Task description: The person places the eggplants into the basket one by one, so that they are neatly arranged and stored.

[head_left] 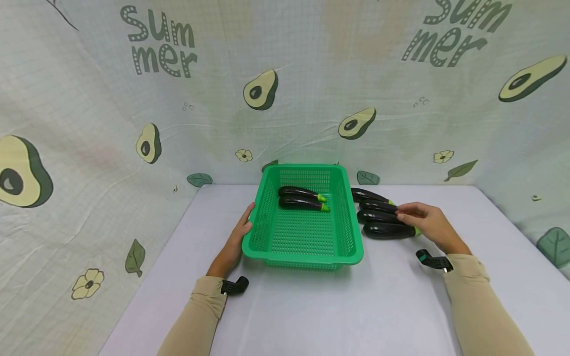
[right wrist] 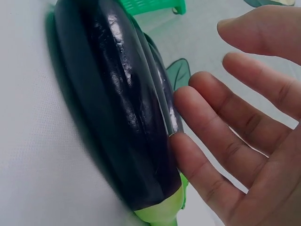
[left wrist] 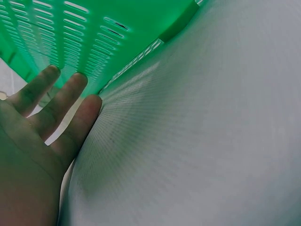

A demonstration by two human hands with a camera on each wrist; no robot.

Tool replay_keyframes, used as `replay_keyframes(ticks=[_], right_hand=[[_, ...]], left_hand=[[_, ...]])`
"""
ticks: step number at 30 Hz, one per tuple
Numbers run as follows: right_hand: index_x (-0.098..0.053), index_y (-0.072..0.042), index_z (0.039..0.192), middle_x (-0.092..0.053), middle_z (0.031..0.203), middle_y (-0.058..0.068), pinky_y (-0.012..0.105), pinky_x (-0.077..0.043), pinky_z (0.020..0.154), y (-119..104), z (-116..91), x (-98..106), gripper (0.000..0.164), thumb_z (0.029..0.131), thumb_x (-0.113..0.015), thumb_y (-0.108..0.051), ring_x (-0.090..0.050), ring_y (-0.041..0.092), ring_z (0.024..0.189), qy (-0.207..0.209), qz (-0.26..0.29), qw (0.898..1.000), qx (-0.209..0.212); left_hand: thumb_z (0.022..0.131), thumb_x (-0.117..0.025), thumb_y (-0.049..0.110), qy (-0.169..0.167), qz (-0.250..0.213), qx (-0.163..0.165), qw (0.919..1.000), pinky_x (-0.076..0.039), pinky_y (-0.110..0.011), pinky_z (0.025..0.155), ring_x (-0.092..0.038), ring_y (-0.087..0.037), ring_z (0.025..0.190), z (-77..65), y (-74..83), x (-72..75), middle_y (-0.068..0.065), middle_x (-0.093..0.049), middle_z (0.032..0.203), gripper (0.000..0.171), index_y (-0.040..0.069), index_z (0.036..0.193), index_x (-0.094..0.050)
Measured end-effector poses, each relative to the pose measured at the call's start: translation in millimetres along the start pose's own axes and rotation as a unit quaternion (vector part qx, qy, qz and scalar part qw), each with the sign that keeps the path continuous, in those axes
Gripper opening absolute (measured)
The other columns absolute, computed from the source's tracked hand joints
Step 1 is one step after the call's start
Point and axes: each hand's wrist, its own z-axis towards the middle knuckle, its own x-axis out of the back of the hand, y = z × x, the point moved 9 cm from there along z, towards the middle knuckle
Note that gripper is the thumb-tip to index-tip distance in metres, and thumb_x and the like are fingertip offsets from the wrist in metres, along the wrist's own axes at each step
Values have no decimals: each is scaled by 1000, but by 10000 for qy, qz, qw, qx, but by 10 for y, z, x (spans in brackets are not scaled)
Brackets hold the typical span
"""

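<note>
A green plastic basket (head_left: 303,258) with slotted walls stands mid-table, and two dark purple eggplants (head_left: 299,202) lie side by side in its back part. My left hand (head_left: 235,243) is at the basket's left side; in the left wrist view its extended fingers (left wrist: 61,101) reach to the slotted wall. Right of the basket, several more eggplants (head_left: 386,231) lie in a row, green stem ends to the right. Over their stem ends is my right hand (head_left: 429,226). Its fingers (right wrist: 211,120) are spread and loosely bent beside the eggplants, holding nothing; whether the fingertips touch them I cannot tell.
A white cloth covers the table (head_left: 285,316). Behind it and at the sides hangs a pale curtain (head_left: 307,59) printed with avocados, leaves and lettering. The basket's back rim is close to the curtain. Each wrist carries a small black camera (head_left: 235,286).
</note>
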Motion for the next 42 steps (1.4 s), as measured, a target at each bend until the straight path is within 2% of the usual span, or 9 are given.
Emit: replay_keyframes(ticks=[4,10,17,24,27,37,42], right_hand=[[-62,-3,130,-64,125,17,18,-46,80,18,-11,-17,48,97,-67,-37,-55,0,102,-71,-179,9997,-133],[-62,-5,130,-62,128,15,21,-45,85,45,-7,-65,49,97,-66,-41,-55,18,112,-221,-300,9991,-203],[-63,-4,128,-61,129,19,23,-46,83,76,5,-92,50,97,-65,-43,-55,35,119,-319,-390,9985,-220],[-64,-5,127,-61,130,21,50,-46,93,93,-11,-108,49,97,-66,-44,-54,39,120,-401,-621,9969,-269],[-65,-6,127,-60,130,21,55,-43,95,91,-5,-132,49,96,-66,-44,-52,40,121,-460,-652,9965,-263],[-66,-5,125,-66,123,18,51,-47,93,99,-31,-169,45,95,-70,-39,-58,38,116,-533,-809,9951,-201],[-67,-6,124,-69,118,13,37,-51,85,107,-46,-181,44,94,-71,-38,-61,33,111,-583,-842,9947,-64]], left_hand=[[105,-30,39,11,-5,36,10000,-2,-59,115,-5,-20,150,-7,-17,6,6,-8,166,58,37,161,-15],[105,-30,40,18,30,57,10000,-2,-60,115,-5,-20,150,-17,-35,11,7,-9,166,58,39,161,-15],[105,-31,41,57,6,83,9999,-2,-61,115,-4,-21,151,-13,-44,18,6,-8,166,59,38,161,-15],[105,-30,39,49,-33,80,10000,-4,-59,115,-7,-22,150,-1,-27,-19,5,-9,166,59,37,161,-14],[105,-30,38,62,-31,50,10000,-3,-59,115,-6,-22,150,-8,-20,-18,5,-9,166,58,36,161,-15],[106,-30,36,64,20,-27,10000,-5,-56,116,-7,-20,150,-6,12,-7,6,-11,166,57,37,161,-16],[106,-30,37,64,47,-77,9999,-5,-57,115,-7,-21,150,-14,23,-1,5,-11,166,57,35,162,-15]])
